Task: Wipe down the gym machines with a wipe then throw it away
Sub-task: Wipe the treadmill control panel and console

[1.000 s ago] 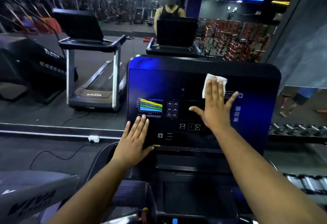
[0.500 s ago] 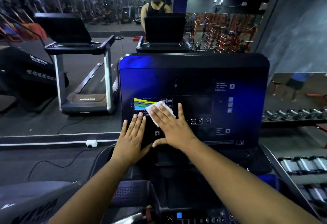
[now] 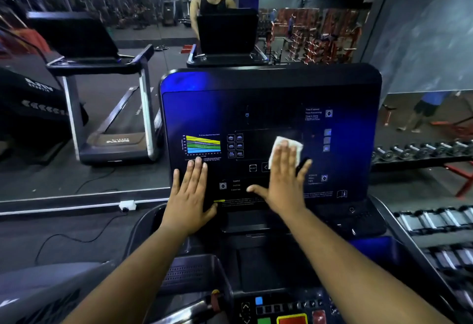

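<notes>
Wipe (image 3: 286,147) under flat right hand (image 3: 285,185), mid-console (image 3: 271,85).

The right hand (image 3: 286,180) pressed a wipe (image 3: 288,150) flat on the console (image 3: 268,108); the left hand (image 3: 190,195) rested flat beside it.

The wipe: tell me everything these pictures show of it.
The wipe is a small white sheet, soft and slightly crumpled, like tissue or thin cloth. It lies flat against the dark console panel of the treadmill, right of the coloured chart. The right hand presses it there with straight fingers, covering its lower part; only the upper edge and right side show. The left hand rests on the panel, apart from it.
</notes>
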A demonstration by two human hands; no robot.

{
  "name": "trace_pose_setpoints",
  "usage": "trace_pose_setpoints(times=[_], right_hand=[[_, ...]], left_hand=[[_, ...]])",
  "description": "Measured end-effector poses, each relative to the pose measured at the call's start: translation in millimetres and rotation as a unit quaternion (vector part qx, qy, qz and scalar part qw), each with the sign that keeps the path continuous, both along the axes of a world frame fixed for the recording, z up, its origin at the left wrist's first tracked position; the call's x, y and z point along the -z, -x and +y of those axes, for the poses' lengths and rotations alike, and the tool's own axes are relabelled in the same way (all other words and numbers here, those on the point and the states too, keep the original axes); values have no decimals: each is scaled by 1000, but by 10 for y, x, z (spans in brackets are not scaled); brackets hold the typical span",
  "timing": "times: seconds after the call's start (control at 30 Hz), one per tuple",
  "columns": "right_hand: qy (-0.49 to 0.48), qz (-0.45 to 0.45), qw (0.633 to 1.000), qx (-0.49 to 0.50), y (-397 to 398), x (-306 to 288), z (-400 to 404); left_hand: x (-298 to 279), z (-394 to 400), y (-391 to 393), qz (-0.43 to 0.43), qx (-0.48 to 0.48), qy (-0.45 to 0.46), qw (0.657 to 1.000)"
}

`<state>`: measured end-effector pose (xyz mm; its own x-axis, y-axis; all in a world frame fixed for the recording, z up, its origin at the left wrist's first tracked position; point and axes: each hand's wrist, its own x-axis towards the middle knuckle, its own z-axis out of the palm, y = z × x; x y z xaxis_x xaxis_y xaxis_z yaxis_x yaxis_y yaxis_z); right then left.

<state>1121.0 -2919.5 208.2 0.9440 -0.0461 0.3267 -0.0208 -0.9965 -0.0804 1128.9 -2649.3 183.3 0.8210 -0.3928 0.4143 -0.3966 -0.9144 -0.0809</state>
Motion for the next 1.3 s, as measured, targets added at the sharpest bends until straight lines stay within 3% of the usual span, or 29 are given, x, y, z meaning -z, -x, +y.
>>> trace_pose_setpoints(times=[0.2, 0.37, 0.53, 0.67, 0.73, 0.87, 0.97, 1.07, 1.17, 1.3], right_hand=[[83, 21, 981, -172, 110, 380, 747], [174, 28, 957, -231, 248, 627, 484], [163, 34, 974, -155, 377, 731, -168], [60, 15, 998, -30, 555, 882, -219], [14, 16, 999, -28, 630, 958, 31], [73, 60, 977, -194, 757, 1133, 516], [122, 56, 958, -253, 863, 1181, 515], [129, 36, 965, -227, 995, 1142, 182], [96, 22, 988, -117, 1119, 1146, -405], [19, 70, 997, -12, 1254, 1167, -846]], left_hand=[[11, 45, -2, -6, 7, -16, 1000], [93, 48, 27, -10, 5, -37, 999], [211, -28, 80, -16, 13, -51, 998], [248, -111, 99, -26, 24, -34, 999], [282, -135, 115, -29, 31, -30, 999], [372, -152, 156, -30, 56, -33, 997], [453, -159, 221, -27, 75, -41, 996], [540, -215, 288, -17, 92, -48, 995], [617, -323, 326, -7, 100, -48, 994], [615, -490, 329, 2, 96, -43, 994]])
